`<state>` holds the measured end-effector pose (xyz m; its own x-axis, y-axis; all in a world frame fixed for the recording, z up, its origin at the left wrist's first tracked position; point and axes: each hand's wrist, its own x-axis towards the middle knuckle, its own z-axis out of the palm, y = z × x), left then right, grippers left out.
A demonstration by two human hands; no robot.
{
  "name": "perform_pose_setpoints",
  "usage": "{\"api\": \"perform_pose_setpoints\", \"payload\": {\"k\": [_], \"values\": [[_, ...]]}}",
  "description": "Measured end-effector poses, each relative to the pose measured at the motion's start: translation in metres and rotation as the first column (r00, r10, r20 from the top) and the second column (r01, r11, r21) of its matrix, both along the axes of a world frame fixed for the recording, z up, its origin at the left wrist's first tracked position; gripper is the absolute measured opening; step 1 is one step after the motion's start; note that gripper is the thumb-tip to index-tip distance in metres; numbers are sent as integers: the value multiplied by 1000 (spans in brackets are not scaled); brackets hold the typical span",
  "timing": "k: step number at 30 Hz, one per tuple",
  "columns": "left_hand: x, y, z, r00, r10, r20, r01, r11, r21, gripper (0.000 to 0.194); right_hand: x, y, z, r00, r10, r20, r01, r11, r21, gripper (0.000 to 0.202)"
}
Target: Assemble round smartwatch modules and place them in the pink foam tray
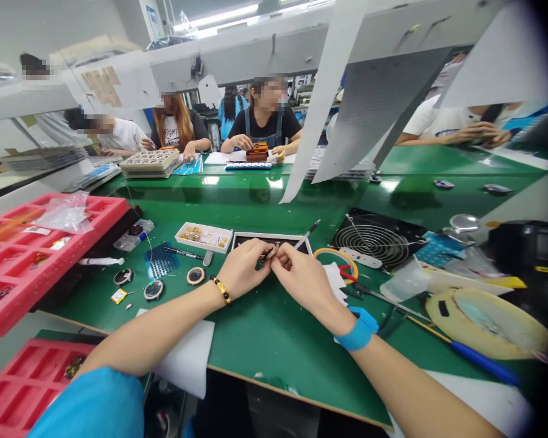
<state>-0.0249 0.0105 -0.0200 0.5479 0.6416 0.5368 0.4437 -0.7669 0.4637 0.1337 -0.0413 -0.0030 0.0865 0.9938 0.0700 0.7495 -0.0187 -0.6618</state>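
My left hand [245,265] and my right hand [301,274] meet over the green bench, fingertips pinched together. Between them is a small dark, ring-edged part [267,250], mostly covered by my fingers, so its kind is unclear. A slim grey pen-like tool [307,235] slants up beyond my right fingers; whether they grip it or it rests behind them I cannot tell. Behind my hands is a white-rimmed tray [274,236] with a dark inside. Left of it stands a white box [204,237] of small golden parts. A round watch-like unit [195,275] lies near my left wrist.
Pink compartment trays [41,255] stand at the left. Round modules [153,290] and a marker [182,252] lie nearer. To the right are a fan [377,237], a tape roll [335,263], red-handled pliers [348,274] and a blue-handled tool [484,363]. People sit across the bench.
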Motion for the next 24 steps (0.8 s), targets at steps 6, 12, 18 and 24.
{"api": "perform_pose_setpoints", "payload": {"k": [6,12,18,24], "values": [[0,0,3,999,-28,16,30,992,-120,22,6,2,-1,1000,6,30,-7,1000,13,24],[-1,1,4,997,-36,63,45,990,-136,23,7,2,-1,996,-9,85,8,1000,15,26],[-1,3,1,998,-20,56,27,989,-145,25,7,2,-5,995,18,95,-26,996,82,30],[0,1,-1,999,-26,44,32,992,-121,28,7,1,-5,994,21,105,-28,997,70,26]]}}
